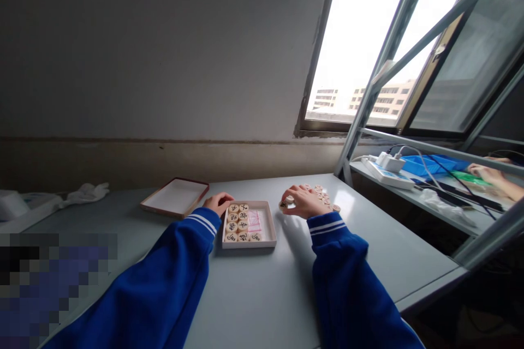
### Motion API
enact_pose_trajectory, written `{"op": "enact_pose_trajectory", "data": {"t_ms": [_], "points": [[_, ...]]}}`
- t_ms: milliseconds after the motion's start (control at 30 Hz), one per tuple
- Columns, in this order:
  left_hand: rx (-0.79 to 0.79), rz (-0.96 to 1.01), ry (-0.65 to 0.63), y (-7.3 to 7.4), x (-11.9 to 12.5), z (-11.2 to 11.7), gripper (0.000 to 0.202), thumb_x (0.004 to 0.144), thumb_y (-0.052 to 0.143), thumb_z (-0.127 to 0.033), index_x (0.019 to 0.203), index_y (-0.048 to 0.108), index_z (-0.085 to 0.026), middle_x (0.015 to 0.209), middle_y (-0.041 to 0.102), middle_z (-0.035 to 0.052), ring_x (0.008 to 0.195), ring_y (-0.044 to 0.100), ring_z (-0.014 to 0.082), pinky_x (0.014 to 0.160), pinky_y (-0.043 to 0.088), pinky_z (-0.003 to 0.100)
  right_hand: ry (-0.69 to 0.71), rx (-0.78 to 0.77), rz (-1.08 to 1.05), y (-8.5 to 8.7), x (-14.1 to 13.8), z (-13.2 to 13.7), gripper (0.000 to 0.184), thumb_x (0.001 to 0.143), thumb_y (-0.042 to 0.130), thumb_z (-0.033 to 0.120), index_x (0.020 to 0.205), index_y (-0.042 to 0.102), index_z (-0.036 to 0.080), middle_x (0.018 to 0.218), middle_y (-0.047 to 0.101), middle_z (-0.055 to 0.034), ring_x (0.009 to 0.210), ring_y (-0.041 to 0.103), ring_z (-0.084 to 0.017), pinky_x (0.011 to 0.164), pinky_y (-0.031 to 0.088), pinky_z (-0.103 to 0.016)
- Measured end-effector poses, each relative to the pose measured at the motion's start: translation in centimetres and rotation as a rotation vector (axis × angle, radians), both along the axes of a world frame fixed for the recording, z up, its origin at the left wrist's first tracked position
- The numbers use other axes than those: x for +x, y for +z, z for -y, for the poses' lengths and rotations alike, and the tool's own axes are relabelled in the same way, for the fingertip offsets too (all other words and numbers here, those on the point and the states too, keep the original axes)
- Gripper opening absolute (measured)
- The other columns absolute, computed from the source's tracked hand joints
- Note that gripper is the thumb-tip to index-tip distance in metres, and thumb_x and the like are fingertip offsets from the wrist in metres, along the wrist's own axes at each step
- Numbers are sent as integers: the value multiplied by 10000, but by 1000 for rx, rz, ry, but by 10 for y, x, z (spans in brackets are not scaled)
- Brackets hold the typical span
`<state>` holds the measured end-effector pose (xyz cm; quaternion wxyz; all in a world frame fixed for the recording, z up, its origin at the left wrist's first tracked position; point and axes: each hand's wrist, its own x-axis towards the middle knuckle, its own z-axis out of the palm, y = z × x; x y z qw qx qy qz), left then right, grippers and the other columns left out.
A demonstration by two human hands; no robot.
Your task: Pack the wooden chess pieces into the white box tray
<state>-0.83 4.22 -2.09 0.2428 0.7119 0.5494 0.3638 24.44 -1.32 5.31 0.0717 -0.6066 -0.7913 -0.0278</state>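
A shallow white box (268,224) lies on the grey table (262,289) between my arms. Several round wooden chess pieces (238,222) with black characters fill its left half. My left hand (219,202) rests with curled fingers on the box's far left corner. My right hand (302,201) lies to the right of the box, fingers pinched on one wooden piece (284,204). More loose wooden pieces (325,198) lie on the table beyond that hand. Both arms wear blue sleeves with white cuff stripes.
The box's lid (174,197) lies upturned at the left. A white cloth (84,193) sits at the far left. A metal frame (370,98) rises at the right; behind it another desk holds a power strip (387,168), cables and another person's hand (489,174).
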Motion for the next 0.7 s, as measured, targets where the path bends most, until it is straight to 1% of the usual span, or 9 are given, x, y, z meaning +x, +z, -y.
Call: {"op": "enact_pose_trajectory", "data": {"t_ms": [67, 100, 167, 233, 333, 400, 500, 600, 700], "points": [[-15, -2, -28, 0, -2, -1, 212, 658, 412, -246, 749, 588, -172, 791, 649, 40, 778, 582, 174, 703, 447, 262, -109, 32, 66, -2, 6, -1, 216, 671, 610, 277, 881, 598, 229, 980, 539, -64, 963, 440, -246, 829, 271, -443], [-21, -3, -44, 0, -2, -2, 213, 658, 415, -250, 755, 588, -171, 798, 649, 42, 783, 582, 175, 707, 448, 263, -130, 46, 76, -3, 6, -1, 231, 665, 610, 235, 895, 594, 223, 993, 535, -70, 971, 435, -249, 830, 271, -448], [-21, 1, -62, -1, -3, -3, 213, 658, 422, -257, 757, 590, -171, 799, 650, 43, 788, 583, 179, 712, 451, 266, -77, 40, 37, -3, 3, -2, 269, 663, 600, 169, 926, 584, 220, 996, 538, -68, 965, 441, -235, 838, 281, -440], [-2, 14, -50, -1, -4, -4, 209, 660, 423, -257, 749, 593, -173, 789, 651, 40, 793, 585, 182, 716, 453, 268, 94, -35, -87, -2, -5, -2, 289, 676, 589, 145, 956, 575, 214, 985, 548, -58, 925, 468, -199, 831, 321, -393], [0, 19, -39, -1, -3, -2, 193, 656, 435, -241, 739, 598, -179, 775, 655, 29, 792, 586, 176, 718, 454, 260, 420, -249, -314, 1, -20, 2, 298, 681, 609, 178, 977, 580, 185, 964, 559, -50, 845, 507, -146, 759, 392, -284], [-12, 11, -44, 0, -3, -1, 193, 655, 439, -237, 743, 601, -180, 777, 656, 25, 780, 588, 171, 713, 455, 257, 533, -411, -369, 2, -30, 5, 292, 665, 632, 219, 952, 607, 172, 917, 572, -43, 800, 525, -135, 715, 412, -249], [14, 2, -35, 1, -2, 0, 209, 663, 425, -243, 753, 601, -174, 790, 654, 30, 785, 587, 171, 721, 453, 257, 514, -522, -333, 2, -42, 12, 258, 658, 622, 187, 914, 639, 165, 843, 587, -32, 727, 539, -122, 656, 420, -227], [13, -13, -56, 4, -2, 2, 218, 663, 421, -249, 760, 601, -173, 798, 654, 32, 801, 584, 176, 728, 452, 258, 470, -482, -289, -1, -48, 15, 271, 640, 621, 158, 910, 645, 170, 831, 600, -25, 705, 538, -116, 650, 411, -224], [-20, -31, -61, 6, -2, 3, 222, 661, 423, -253, 767, 599, -168, 808, 652, 39, 805, 584, 183, 724, 453, 264, 476, -428, -241, -6, -52, 13, 291, 620, 640, 171, 909, 650, 198, 864, 591, -25, 735, 529, -124, 677, 398, -239]]}}
